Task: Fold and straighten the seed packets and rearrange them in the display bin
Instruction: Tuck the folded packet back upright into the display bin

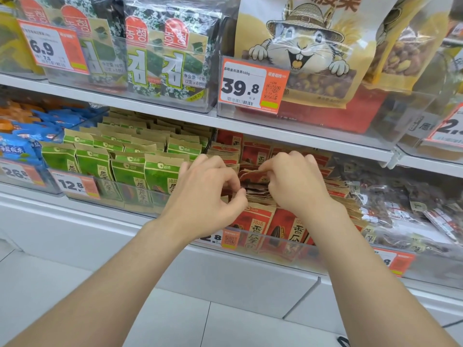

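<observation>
On the lower shelf, inside the clear plastic display bin (pixel 275 238), red-and-kraft sunflower seed packets (pixel 253 221) are standing in tight upright rows, their paper tops sitting creased and uneven. Over the middle of the bin, the left hand (pixel 208 186) and the right hand (pixel 295 181) are both curling their fingers and thumbs, pinching the wrinkled top of one crumpled packet (pixel 253 177) between them, just above the front row. Just to the left, green seed packets (pixel 155 171) of the same flat, folded-top paper shape are standing neatly in a neighbouring clear bin (pixel 130 186), which is carrying an orange-and-white price tag (pixel 75 184). On the shelf above, glossy seaweed packs (pixel 162 61) and a large squirrel-printed bag (pixel 300 46) are sitting in transparent trays.
</observation>
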The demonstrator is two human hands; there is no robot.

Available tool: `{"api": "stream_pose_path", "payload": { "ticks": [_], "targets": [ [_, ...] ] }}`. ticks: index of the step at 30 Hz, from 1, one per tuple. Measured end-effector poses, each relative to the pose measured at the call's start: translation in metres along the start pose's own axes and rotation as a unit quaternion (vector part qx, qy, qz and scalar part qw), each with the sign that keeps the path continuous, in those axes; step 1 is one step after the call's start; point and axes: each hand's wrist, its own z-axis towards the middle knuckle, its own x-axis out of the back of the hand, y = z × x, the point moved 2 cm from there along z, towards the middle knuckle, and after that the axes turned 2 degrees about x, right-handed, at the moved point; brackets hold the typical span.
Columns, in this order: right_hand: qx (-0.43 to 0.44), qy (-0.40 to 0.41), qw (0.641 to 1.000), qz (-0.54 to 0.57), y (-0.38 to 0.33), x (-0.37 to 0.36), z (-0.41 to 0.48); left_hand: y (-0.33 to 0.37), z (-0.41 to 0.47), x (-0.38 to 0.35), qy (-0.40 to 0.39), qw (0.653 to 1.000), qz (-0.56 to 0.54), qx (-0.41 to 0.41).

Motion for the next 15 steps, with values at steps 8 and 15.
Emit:
{"api": "stream_pose_path", "payload": {
  "ticks": [8, 15],
  "targets": [
    [0.012, -0.037, 0.998, 0.039, -0.009, -0.001, 0.009, -0.002, 0.001, -0.001, -0.005, 1.0, -0.009, 0.0],
    [-0.059, -0.092, 0.993, -0.042, -0.02, -0.012, 0.022, -0.004, -0.001, 0.0, -0.009, 1.0, -0.022, -0.003]
  ]
}}
